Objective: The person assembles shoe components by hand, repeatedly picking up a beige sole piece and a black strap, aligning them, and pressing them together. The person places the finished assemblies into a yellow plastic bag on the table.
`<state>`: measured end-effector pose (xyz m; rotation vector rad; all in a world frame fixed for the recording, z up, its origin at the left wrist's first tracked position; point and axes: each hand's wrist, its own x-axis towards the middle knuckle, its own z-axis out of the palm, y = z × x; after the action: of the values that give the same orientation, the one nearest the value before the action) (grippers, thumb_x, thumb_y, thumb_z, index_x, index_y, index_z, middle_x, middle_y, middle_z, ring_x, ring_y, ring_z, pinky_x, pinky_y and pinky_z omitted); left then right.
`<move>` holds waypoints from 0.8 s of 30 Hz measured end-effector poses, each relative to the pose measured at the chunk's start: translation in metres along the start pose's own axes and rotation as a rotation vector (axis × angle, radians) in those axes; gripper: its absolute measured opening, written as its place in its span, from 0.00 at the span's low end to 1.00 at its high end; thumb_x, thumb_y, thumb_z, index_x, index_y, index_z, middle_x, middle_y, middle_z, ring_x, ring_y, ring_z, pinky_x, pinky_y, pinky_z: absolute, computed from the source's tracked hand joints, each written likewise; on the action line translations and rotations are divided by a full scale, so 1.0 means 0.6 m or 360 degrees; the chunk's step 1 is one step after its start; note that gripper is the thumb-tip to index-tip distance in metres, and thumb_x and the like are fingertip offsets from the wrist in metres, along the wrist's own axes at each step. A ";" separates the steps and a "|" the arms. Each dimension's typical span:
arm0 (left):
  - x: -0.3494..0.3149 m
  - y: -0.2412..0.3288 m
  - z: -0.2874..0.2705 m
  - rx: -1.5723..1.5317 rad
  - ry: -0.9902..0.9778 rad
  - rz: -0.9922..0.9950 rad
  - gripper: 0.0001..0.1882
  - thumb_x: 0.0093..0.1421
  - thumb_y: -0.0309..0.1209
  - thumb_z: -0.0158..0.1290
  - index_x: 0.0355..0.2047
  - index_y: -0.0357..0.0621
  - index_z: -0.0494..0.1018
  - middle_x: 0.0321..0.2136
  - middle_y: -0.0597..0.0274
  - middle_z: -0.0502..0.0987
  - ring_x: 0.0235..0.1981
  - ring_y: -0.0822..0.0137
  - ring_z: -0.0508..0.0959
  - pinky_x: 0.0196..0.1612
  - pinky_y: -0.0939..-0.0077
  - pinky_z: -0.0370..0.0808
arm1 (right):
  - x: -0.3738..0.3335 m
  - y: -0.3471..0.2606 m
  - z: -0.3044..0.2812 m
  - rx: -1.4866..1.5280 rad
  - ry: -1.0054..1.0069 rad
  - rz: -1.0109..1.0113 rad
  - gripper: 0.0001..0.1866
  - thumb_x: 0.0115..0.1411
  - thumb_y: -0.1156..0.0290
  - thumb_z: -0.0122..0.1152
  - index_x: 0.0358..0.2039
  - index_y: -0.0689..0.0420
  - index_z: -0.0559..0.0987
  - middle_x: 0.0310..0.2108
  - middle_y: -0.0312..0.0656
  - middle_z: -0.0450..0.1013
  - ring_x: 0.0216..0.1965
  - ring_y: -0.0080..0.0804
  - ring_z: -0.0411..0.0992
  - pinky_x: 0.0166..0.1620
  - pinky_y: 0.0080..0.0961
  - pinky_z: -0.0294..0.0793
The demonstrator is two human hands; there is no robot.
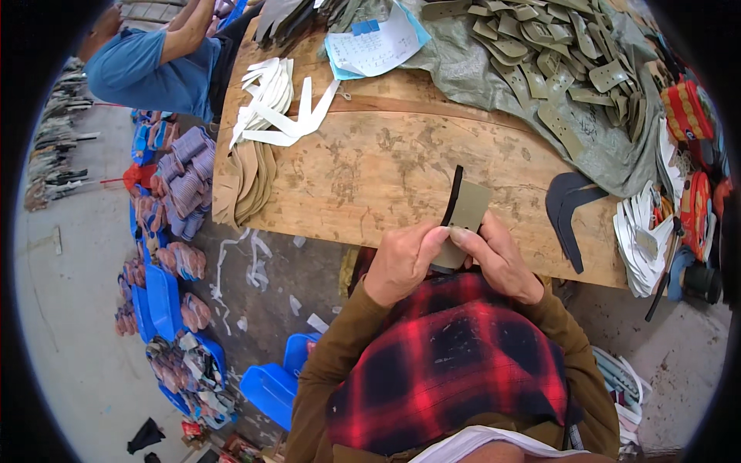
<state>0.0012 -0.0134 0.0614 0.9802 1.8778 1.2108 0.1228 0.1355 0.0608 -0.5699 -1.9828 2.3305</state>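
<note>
Between both my hands is an olive shoe-upper piece, raised in front of me at the table's near edge. Along its left side runs a narrow black strip, its end standing up past the piece. My left hand is closed on the left edge, thumb against the strip. From the other side my right hand pinches the piece, its thumb lying on the face near small holes. The two thumbs almost meet. Fingers behind the piece are partly hidden, and so is its lower end.
The wooden table holds olive pieces heaped on a grey-green sheet, black V-shaped pieces, white pieces, tan pieces and a written paper. Blue bins stand on the floor. A person in blue works at far left.
</note>
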 end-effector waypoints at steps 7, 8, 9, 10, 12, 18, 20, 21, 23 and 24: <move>0.013 0.016 -0.017 0.0214 -0.0099 0.0186 0.16 0.65 0.30 0.51 0.51 0.38 0.68 0.36 0.45 0.78 0.35 0.44 0.79 0.35 0.60 0.76 | 0.010 0.003 -0.009 -0.0597 -0.0031 -0.0407 0.13 0.65 0.74 0.48 0.49 0.63 0.69 0.37 0.49 0.69 0.35 0.44 0.71 0.40 0.33 0.70; 0.015 0.019 -0.015 0.0240 -0.0061 0.0188 0.18 0.64 0.30 0.52 0.53 0.39 0.67 0.38 0.46 0.78 0.37 0.44 0.79 0.37 0.60 0.76 | 0.018 -0.003 -0.010 -0.0699 -0.0040 -0.0544 0.13 0.64 0.75 0.48 0.49 0.63 0.69 0.38 0.50 0.69 0.37 0.47 0.71 0.41 0.34 0.70; 0.020 0.018 -0.013 0.0170 -0.0032 0.0274 0.19 0.64 0.29 0.53 0.54 0.39 0.67 0.40 0.46 0.78 0.39 0.45 0.79 0.39 0.61 0.76 | 0.022 -0.006 -0.010 -0.0804 -0.0044 -0.0684 0.14 0.64 0.76 0.48 0.50 0.63 0.69 0.39 0.51 0.70 0.39 0.49 0.71 0.43 0.36 0.70; 0.024 0.015 -0.011 0.0099 -0.0004 0.0360 0.20 0.63 0.27 0.53 0.55 0.39 0.67 0.42 0.47 0.78 0.41 0.47 0.80 0.41 0.62 0.77 | 0.022 -0.002 -0.010 -0.0859 -0.0059 -0.0758 0.15 0.63 0.77 0.49 0.51 0.63 0.68 0.40 0.51 0.70 0.41 0.48 0.71 0.44 0.36 0.70; 0.027 0.009 -0.009 0.0048 0.0024 0.0402 0.21 0.61 0.25 0.54 0.56 0.39 0.68 0.46 0.47 0.77 0.45 0.49 0.79 0.45 0.64 0.77 | 0.023 0.012 -0.010 -0.0971 -0.0092 -0.0902 0.18 0.62 0.78 0.51 0.53 0.64 0.67 0.43 0.50 0.71 0.44 0.45 0.73 0.46 0.36 0.71; 0.023 -0.017 -0.027 0.0408 0.0475 0.0976 0.21 0.56 0.17 0.54 0.52 0.36 0.71 0.52 0.38 0.73 0.50 0.50 0.78 0.48 0.66 0.77 | 0.012 -0.001 -0.019 0.0794 0.0110 -0.0127 0.21 0.65 0.73 0.53 0.58 0.64 0.67 0.42 0.44 0.76 0.42 0.30 0.75 0.48 0.28 0.75; 0.015 -0.020 -0.018 0.0273 0.0516 0.1068 0.17 0.56 0.16 0.53 0.48 0.34 0.70 0.52 0.36 0.72 0.50 0.48 0.78 0.50 0.64 0.77 | 0.023 0.018 -0.032 0.0702 -0.0009 0.0123 0.19 0.66 0.72 0.53 0.56 0.64 0.70 0.41 0.44 0.77 0.41 0.29 0.76 0.47 0.25 0.74; 0.013 -0.025 -0.011 0.0191 0.0533 0.1106 0.16 0.57 0.15 0.52 0.46 0.33 0.70 0.52 0.35 0.72 0.50 0.47 0.78 0.51 0.63 0.77 | 0.027 0.023 -0.033 0.0652 -0.0060 0.0261 0.18 0.66 0.71 0.53 0.55 0.64 0.71 0.41 0.44 0.77 0.41 0.28 0.76 0.47 0.24 0.74; 0.017 -0.033 -0.006 0.0163 0.0513 0.1221 0.12 0.57 0.15 0.52 0.43 0.30 0.68 0.57 0.32 0.65 0.51 0.43 0.76 0.52 0.58 0.76 | 0.038 0.028 -0.014 0.0585 -0.0043 0.0122 0.14 0.66 0.71 0.55 0.49 0.64 0.76 0.40 0.41 0.77 0.38 0.23 0.75 0.44 0.22 0.74; 0.017 -0.037 0.000 0.0124 0.0538 0.1236 0.13 0.57 0.15 0.52 0.43 0.30 0.68 0.58 0.33 0.64 0.51 0.43 0.76 0.52 0.58 0.77 | 0.048 0.023 -0.003 0.0494 -0.0027 -0.0008 0.13 0.65 0.72 0.56 0.47 0.64 0.77 0.39 0.40 0.77 0.37 0.21 0.74 0.43 0.21 0.74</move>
<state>-0.0088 -0.0110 0.0390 1.7301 1.8488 1.8432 0.0994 0.1423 0.0400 -0.5236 -1.5760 2.5740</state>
